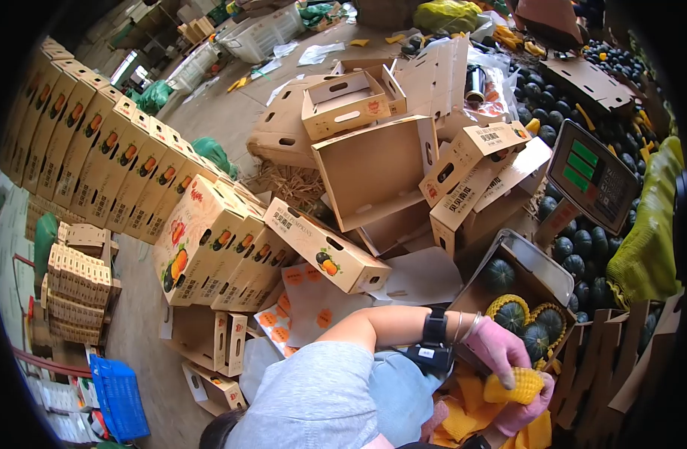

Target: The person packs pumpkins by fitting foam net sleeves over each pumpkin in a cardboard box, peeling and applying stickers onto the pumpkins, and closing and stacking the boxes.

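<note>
Yellow foam net, held between two gloved hands

Item: yellow foam net (513, 386), one, at lower right of the view, in front of the torso. Long axis roughly crosswise; contents, if any, cannot be told.

Left hand (501, 350): pink glove, palm downward, fingers bent and closed on the net from above. Right hand (529, 416): pink glove, curled under the net and around its right end. Both hands touch the net, so neither is nearer.

Governing relation: open carton (538, 286) lies just beyond the net, on the left hand's side; that hand sits partly between the two. Carton holds dark green squashes (498, 276), some in yellow netting, some bare.

Adjoining: loose yellow nets (465, 409), heaped below the hands; black device (427, 358) with pale label, beside the left wrist.

Beyond: scale display (592, 177), lit green, behind the carton; squash pile (599, 241) and green mesh bag (649, 233) at right; tipped printed carton (325, 247) and sticker sheet (311, 293) by the left arm; row of printed cartons (108, 153) farther off.
</note>
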`<state>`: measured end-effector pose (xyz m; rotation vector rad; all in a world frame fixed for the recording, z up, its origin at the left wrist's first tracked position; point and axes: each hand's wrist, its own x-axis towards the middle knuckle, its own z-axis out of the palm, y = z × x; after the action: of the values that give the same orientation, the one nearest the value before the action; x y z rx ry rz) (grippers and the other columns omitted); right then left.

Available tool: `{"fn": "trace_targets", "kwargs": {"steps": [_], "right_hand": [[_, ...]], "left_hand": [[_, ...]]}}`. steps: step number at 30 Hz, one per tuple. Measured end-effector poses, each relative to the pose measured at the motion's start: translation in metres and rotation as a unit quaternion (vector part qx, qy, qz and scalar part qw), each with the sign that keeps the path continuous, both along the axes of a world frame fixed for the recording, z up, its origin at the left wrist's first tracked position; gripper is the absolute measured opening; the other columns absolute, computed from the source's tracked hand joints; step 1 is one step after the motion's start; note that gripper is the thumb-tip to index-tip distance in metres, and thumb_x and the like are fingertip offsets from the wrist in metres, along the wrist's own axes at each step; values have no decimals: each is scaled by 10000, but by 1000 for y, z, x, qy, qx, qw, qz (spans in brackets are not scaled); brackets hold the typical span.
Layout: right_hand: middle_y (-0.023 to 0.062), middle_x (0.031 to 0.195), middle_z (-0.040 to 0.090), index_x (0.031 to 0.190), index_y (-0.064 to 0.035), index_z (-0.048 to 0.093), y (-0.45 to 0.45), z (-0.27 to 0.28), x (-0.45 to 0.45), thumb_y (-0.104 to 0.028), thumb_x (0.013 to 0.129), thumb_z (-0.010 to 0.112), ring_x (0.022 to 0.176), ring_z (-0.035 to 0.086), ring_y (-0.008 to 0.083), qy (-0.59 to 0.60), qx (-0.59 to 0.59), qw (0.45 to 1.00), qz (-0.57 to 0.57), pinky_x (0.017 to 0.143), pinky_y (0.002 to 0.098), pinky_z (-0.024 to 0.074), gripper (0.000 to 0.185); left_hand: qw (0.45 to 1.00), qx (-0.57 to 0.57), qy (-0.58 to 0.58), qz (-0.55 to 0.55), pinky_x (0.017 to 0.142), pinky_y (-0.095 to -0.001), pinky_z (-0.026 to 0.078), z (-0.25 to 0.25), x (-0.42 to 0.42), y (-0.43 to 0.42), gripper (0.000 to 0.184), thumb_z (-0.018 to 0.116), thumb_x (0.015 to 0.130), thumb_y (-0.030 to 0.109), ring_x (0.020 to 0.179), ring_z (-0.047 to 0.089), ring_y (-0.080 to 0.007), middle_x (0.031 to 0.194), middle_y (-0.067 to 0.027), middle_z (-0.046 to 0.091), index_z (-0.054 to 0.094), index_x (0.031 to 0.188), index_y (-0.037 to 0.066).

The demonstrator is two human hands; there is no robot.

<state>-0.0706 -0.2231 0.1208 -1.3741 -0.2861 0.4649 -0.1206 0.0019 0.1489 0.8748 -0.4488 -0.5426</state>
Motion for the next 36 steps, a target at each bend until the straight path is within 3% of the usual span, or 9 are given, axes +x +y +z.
{"fn": "trace_targets", "kwargs": {"steps": [4,6,9,10,14,18,24,31,36], "right_hand": [[169,1016,596,1143,44,512,22,50,-38,-266,783,420,932,595,265,236,105,953,160,869,357,475,484],[166,989,624,1189,72,495,9,28,-63,-364,831,471,823,621,266,310,-3,938,155,759,346,517,564],[131,889,657,1014,46,577,-14,8,-47,-454,808,691,715,650,216,276,209,919,189,685,327,543,552],[155,892,659,1056,48,557,-18,9,-51,-387,842,672,664,652,239,230,193,954,17,599,300,542,498],[57,849,651,1051,-36,570,-10,21,-17,-249,948,543,579,581,84,190,-46,981,4,432,179,430,237],[21,922,599,1177,-70,522,24,14,9,-226,977,419,614,538,62,128,-244,957,-92,435,188,425,274],[35,841,574,1091,-76,510,66,-4,20,-232,966,495,596,547,96,32,-196,971,-131,371,227,447,200],[188,716,535,973,-68,559,101,-48,15,-180,925,578,588,549,263,-209,-234,944,-107,563,333,461,123],[-27,796,566,881,-13,591,101,-67,42,-139,946,539,753,462,52,-11,-171,982,-76,683,216,415,151]], "left_hand": [[992,118,-43,12,806,-258,452,-12,-1,27,317,671,862,203,887,535,-67,924,-27,642,598,1013,-67],[973,-134,187,21,841,-291,477,-27,-7,16,194,618,873,138,910,592,-145,978,-61,630,595,1011,3],[967,-63,247,0,887,-286,461,-32,-16,1,265,557,919,193,990,569,-137,1050,-51,600,544,1118,17],[967,-54,248,-28,904,-279,444,-21,-14,3,337,547,938,260,1002,555,-121,1059,-41,590,527,1160,7],[929,368,14,32,758,-280,470,-29,18,13,249,596,922,246,852,537,-83,962,-19,608,609,977,4],[803,399,-182,404,685,-337,480,-51,51,-2,183,643,869,190,751,581,-265,835,-132,598,605,949,30],[912,197,54,355,746,-224,425,-74,45,11,187,559,951,211,837,455,-68,878,19,521,531,1027,43],[856,304,39,415,808,-207,408,-85,6,45,162,534,962,171,893,451,-48,933,16,512,527,1053,38],[812,206,125,532,723,-214,430,-108,17,37,127,552,950,137,772,471,-58,810,17,562,575,937,13]]}}
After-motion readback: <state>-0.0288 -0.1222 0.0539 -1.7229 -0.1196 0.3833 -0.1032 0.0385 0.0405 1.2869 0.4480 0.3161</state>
